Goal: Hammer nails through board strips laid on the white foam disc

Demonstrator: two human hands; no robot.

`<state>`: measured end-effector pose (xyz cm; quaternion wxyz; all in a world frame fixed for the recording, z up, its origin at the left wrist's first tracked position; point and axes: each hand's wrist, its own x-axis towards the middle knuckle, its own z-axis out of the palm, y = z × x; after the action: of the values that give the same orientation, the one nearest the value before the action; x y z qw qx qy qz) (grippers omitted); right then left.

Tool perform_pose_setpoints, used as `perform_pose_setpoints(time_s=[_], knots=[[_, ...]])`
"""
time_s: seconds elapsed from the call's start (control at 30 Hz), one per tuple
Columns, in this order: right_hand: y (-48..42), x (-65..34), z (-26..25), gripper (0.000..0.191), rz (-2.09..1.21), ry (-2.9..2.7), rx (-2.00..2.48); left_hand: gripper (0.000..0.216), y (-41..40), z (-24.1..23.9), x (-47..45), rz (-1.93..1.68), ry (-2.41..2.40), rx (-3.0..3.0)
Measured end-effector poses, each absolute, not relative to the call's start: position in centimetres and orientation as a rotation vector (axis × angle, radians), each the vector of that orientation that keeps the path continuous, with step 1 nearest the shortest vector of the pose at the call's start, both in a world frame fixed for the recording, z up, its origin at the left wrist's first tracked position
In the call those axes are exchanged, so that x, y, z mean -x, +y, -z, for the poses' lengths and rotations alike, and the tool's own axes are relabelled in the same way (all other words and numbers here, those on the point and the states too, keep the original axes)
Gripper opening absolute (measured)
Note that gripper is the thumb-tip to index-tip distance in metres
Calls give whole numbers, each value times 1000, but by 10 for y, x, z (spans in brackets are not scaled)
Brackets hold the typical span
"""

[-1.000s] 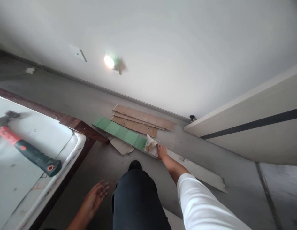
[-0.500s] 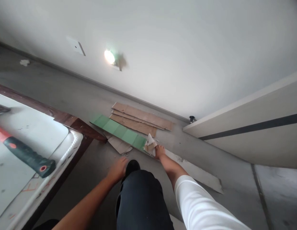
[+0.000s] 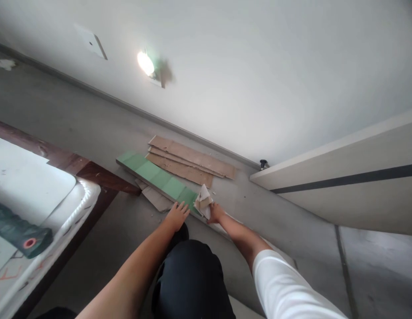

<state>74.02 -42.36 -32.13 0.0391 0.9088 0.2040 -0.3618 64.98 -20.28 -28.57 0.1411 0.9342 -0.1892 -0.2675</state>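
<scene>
Right hand (image 3: 215,213) gripped the torn flap (image 3: 203,202); left hand (image 3: 177,216) splayed against the board (image 3: 161,178) — looked part-stripped, green facing (image 3: 149,170) apparently remaining.

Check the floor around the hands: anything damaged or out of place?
Yes. By the right hand, a torn, crumpled white-and-brown flap sticks up at the end of the green strip, whose green face looks flat. The brown strips beyond have ragged edges, and an unclear pale lump lies alone near the wall.
</scene>
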Motion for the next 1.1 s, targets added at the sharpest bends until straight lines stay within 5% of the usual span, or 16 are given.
perform_pose_setpoints(time_s=[0.23, 1.1], knots=[[-422, -730, 326, 38, 1224, 648, -2768, 81, -203, 299, -651, 897, -509, -2658], [-427, -748, 333, 35, 1356, 616, -2813, 84, -209, 295, -665, 951, -425, -2608]])
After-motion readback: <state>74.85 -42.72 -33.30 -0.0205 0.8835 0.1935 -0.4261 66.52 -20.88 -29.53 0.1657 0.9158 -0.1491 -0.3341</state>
